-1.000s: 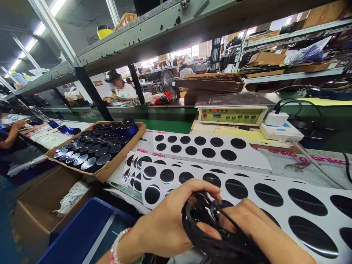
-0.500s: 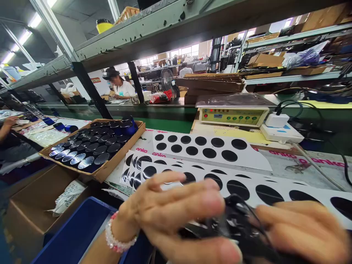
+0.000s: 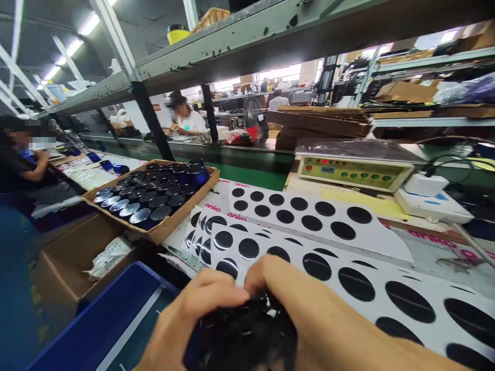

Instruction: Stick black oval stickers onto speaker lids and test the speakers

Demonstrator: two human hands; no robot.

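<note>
With fingers [image 3: 216, 296] bent inward from both sides, gripping a black, glossy thing [image 3: 247, 335] between left hand [image 3: 185, 314] and right hand [image 3: 309, 309], on the near side of the white sheets [image 3: 296, 262]. Too blurred to identify; held two-handed probably for steadiness. Left of the sheets and lower, a blue bin [image 3: 100, 309], with an open carton [image 3: 62, 283] beyond. Directly past the hands, those sheets, overlapping on the counter [image 3: 435, 260] and bearing black discs, presumably laid face up for easy reach. Behind them, a single sheet [image 3: 297, 219], also flat. Off the sheets' left end, a cardboard tray [image 3: 185, 215] of dark cups [image 3: 149, 196], likely packed close against tipping. Behind the sheets, toward the right, a control box [image 3: 348, 174] with red lamp lit. Farthest, well beyond the sheets, a person [image 3: 193, 122] in white.
</note>
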